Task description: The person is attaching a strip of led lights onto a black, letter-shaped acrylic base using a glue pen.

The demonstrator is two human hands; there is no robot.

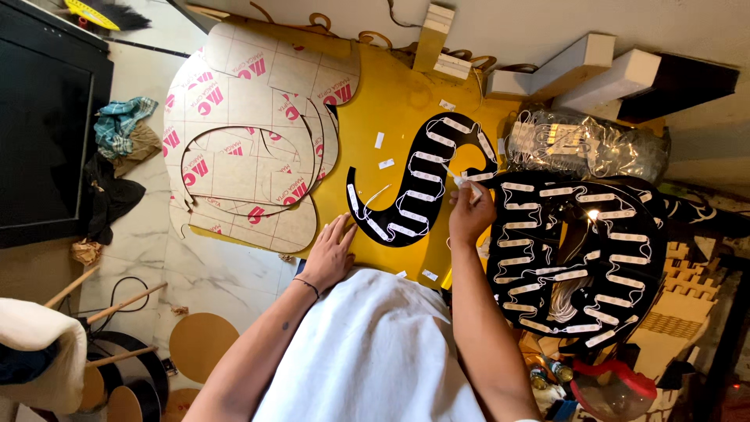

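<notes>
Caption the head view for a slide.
Left hand flat on yellow board; right hand pinching a small white piece over the black S-shaped panel carrying white light modules.

I see bright, even daylight, soft shadows, sharp focus; wide-angle bending at edges, one small glare spot (594,214) right of centre.

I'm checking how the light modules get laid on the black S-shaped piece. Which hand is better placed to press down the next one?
Probably the right hand: it pinches a small white module directly over the black S-shaped piece. The left hand lies flat on the yellow board beside the S's lower end.
</notes>
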